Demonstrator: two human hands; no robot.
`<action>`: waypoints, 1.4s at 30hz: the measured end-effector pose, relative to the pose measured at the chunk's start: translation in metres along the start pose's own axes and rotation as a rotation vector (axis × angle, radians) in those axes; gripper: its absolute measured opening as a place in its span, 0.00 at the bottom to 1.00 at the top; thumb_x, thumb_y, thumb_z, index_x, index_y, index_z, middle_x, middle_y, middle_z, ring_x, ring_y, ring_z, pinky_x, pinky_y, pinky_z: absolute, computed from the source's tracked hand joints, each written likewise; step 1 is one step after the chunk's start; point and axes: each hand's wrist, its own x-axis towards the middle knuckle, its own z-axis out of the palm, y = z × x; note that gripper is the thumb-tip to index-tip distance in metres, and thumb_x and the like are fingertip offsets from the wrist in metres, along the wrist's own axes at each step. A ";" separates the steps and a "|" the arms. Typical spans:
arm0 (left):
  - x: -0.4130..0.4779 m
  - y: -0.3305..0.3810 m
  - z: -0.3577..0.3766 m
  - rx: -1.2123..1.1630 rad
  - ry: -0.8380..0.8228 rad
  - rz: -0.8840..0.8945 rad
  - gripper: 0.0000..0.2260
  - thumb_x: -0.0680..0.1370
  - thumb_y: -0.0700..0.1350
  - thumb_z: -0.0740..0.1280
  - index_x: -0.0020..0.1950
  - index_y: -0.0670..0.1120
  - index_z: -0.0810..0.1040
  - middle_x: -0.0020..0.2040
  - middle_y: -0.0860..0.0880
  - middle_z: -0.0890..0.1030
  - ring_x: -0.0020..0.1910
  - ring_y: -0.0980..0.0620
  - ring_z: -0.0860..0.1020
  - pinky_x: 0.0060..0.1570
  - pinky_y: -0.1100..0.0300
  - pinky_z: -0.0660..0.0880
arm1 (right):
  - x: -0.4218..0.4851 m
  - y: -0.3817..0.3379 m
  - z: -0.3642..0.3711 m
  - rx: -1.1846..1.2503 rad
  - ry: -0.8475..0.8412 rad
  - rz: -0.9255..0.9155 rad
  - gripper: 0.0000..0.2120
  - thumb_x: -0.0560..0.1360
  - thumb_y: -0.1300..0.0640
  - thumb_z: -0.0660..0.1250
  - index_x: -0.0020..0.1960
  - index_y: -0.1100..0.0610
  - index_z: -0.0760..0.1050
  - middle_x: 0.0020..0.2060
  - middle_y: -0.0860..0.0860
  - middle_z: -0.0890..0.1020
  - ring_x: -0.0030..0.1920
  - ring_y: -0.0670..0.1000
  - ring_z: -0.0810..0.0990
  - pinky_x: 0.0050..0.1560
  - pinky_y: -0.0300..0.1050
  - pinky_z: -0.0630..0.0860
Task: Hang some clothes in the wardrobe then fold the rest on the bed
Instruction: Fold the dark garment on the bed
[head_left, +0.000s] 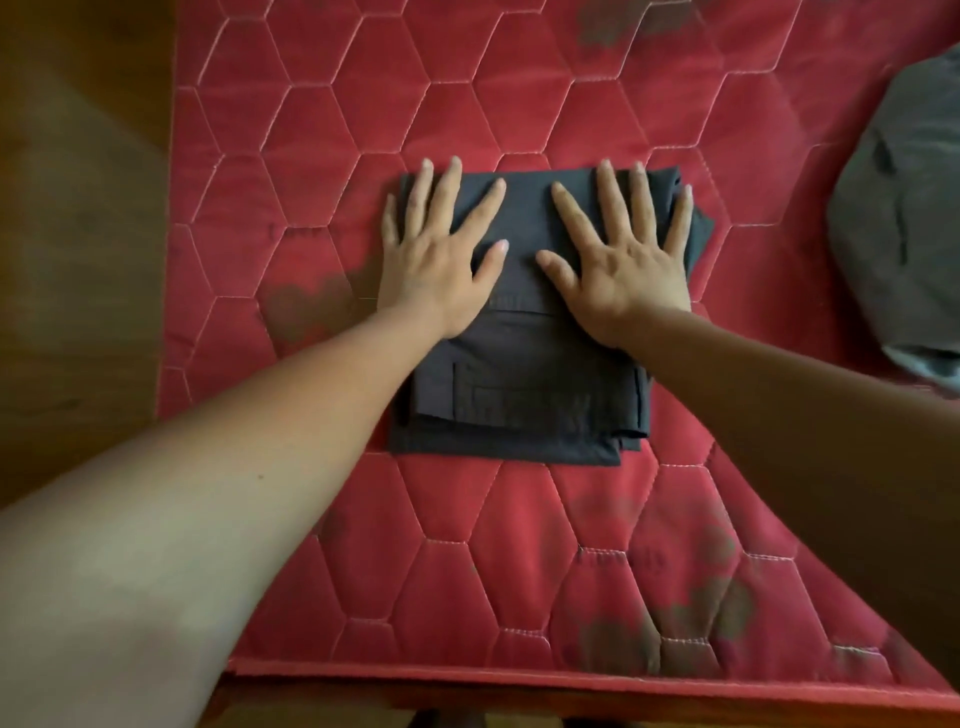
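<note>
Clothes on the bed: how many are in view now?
2. The folded dark garment lies centrally on the mattress under the flat left hand and right hand; the rumpled grey garment lies at the right edge, partly cut off. Others may lie outside the frame.

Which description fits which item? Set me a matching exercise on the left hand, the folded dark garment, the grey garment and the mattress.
Column one:
1. left hand
2. folded dark garment
3. grey garment
4. mattress

Column two:
a. red, quilted in hexagons
b. lies unfolded at the right edge of the view
c. flat, fingers spread, pressing down on cloth
d. folded into a rectangle in the middle of the bed

Pairs: 1-c, 2-d, 3-b, 4-a.
</note>
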 end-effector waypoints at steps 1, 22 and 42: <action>0.002 -0.001 -0.001 -0.014 0.012 0.011 0.27 0.82 0.63 0.49 0.81 0.60 0.54 0.83 0.46 0.50 0.81 0.42 0.46 0.76 0.36 0.50 | 0.001 0.000 -0.001 0.011 0.009 -0.003 0.34 0.79 0.28 0.36 0.81 0.38 0.42 0.83 0.52 0.43 0.81 0.58 0.37 0.76 0.71 0.35; -0.088 0.008 -0.054 -1.021 -0.218 -0.618 0.23 0.73 0.42 0.73 0.64 0.61 0.76 0.66 0.51 0.72 0.62 0.50 0.74 0.59 0.58 0.70 | -0.092 -0.004 -0.036 1.238 -0.116 0.659 0.20 0.70 0.66 0.74 0.56 0.46 0.81 0.54 0.52 0.79 0.51 0.51 0.80 0.60 0.47 0.79; -0.107 0.010 -0.507 -0.731 -0.329 -0.387 0.23 0.75 0.42 0.74 0.69 0.50 0.74 0.55 0.49 0.78 0.49 0.51 0.78 0.43 0.60 0.74 | -0.089 -0.050 -0.508 0.654 -0.385 -0.100 0.08 0.71 0.60 0.71 0.50 0.59 0.82 0.38 0.55 0.79 0.37 0.54 0.77 0.29 0.43 0.74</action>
